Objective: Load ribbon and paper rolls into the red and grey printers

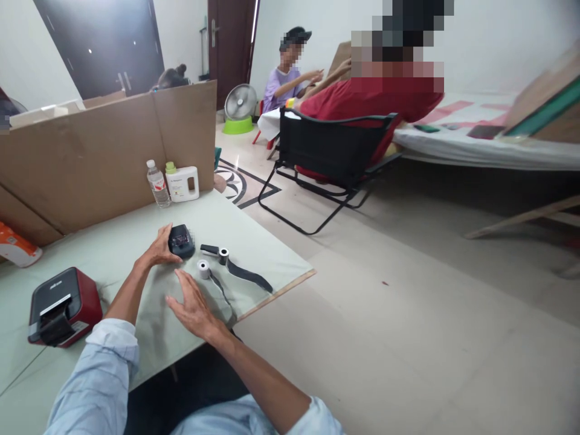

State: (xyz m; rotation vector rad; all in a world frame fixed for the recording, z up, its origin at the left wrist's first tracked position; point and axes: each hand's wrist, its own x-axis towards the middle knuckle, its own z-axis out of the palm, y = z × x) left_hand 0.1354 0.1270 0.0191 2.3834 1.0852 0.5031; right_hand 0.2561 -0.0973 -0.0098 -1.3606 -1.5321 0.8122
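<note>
A small black box-like device, perhaps a portable printer, sits on the pale green table. My left hand holds its left side, thumb at the near edge and fingers at the far edge. My right hand hovers nearer to me with fingers apart and nothing in it. Just past its fingertips stands a small white roll with a dark strip trailing toward the table's edge. Beside that, a second roll has a wide black strip lying unrolled to the right.
A red and black printer-like machine stands at the left. Along the back rises a cardboard partition, with a water bottle and a white jug before it. The table edge ends at right; a black folding chair holds a seated person.
</note>
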